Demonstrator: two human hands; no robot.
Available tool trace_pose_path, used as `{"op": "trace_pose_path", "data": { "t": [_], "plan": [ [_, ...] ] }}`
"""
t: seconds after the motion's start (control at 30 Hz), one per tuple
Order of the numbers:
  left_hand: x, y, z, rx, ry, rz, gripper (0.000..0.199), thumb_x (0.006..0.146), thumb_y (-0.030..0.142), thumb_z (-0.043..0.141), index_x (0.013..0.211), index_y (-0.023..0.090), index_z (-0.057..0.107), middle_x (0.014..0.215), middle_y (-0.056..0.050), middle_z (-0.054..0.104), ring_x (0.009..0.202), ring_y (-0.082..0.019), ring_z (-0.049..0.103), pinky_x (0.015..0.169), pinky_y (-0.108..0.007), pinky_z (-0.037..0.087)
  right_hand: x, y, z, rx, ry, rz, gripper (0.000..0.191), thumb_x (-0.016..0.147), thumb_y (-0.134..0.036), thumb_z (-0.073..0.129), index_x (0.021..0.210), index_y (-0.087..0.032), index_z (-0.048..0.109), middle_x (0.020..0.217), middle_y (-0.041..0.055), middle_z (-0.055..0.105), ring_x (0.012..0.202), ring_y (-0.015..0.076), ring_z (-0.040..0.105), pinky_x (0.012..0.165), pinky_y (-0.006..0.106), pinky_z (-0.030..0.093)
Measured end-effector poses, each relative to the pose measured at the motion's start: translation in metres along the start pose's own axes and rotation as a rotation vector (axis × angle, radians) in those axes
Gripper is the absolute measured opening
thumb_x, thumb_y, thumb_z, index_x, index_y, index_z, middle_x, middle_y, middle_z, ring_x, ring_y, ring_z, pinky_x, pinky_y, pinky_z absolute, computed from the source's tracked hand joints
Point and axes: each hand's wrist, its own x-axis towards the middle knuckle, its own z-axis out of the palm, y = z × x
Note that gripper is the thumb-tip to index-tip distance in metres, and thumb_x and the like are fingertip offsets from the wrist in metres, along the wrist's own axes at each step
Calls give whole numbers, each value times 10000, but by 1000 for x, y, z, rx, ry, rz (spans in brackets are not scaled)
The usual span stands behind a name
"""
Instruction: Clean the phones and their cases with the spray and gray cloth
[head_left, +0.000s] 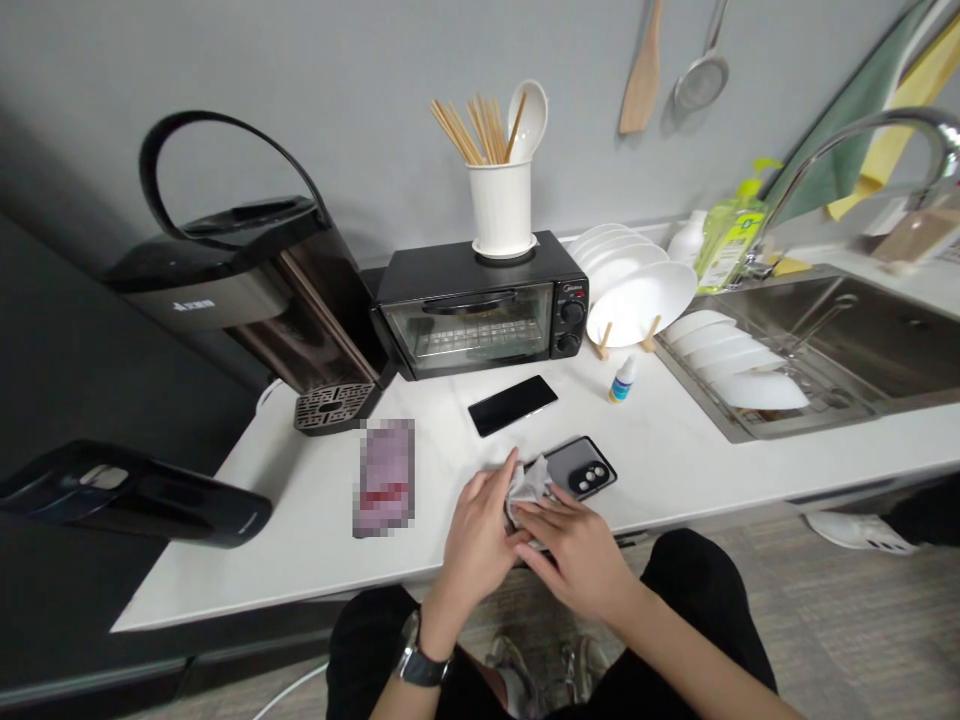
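A clear phone case with a black rim (568, 462) and camera cutouts lies near the counter's front edge. My left hand (480, 530) is at its left end, fingers bent around that end and partly hidden. A crumpled white tissue (529, 482) sits on the case between my hands. My right hand (576, 548) presses the tissue with its fingers close together. Just behind lies a black phone (514, 404), screen up. A small white dropper bottle (622, 381) with a blue and yellow label stands upright to the right.
A toaster oven (480, 325) bearing a chopstick holder (501, 208) stands behind. Left are a water dispenser (255, 300), a dark bottle-shaped object (142, 495) and a blurred purple item (386, 475). To the right are racked plates (641, 300) and a sink (892, 340) with bowls.
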Motion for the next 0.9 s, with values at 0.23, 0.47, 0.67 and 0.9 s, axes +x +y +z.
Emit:
{"op": "trace_pose_path", "data": {
  "t": [0.23,0.47,0.67,0.9],
  "plan": [
    [4,8,-1,-22,36,-26,1092,803,242,859,1661,372,196,1444,-51,631,1268,-318,555,1107,-522,450,-26,59,-40,-202,68,102,388,1065,-353,533,1433,-262,617,1364,76,714,1243,291,686,1181,567,427],
    [5,4,-1,-29,29,-5,1010,851,176,756,1670,329,185,1411,-69,640,1241,-301,560,1096,-488,458,10,27,-4,-242,123,140,457,1056,-409,531,1406,-128,615,1372,196,686,1244,349,668,1161,581,440],
    [2,2,0,28,47,-11,1028,828,152,758,1670,315,191,1409,-78,642,1225,-312,563,1060,-476,465,-5,6,-11,-26,-30,13,350,1066,-383,533,1342,-207,655,1310,103,738,1186,270,709,1184,522,440],
    [9,9,2,7,56,-17,1128,764,258,905,1651,367,218,1451,-22,635,1234,-285,544,1118,-475,422,-19,72,-46,-325,124,137,356,1086,-387,492,1331,-193,664,1287,123,747,1169,288,723,1187,578,412]
  ]
}}
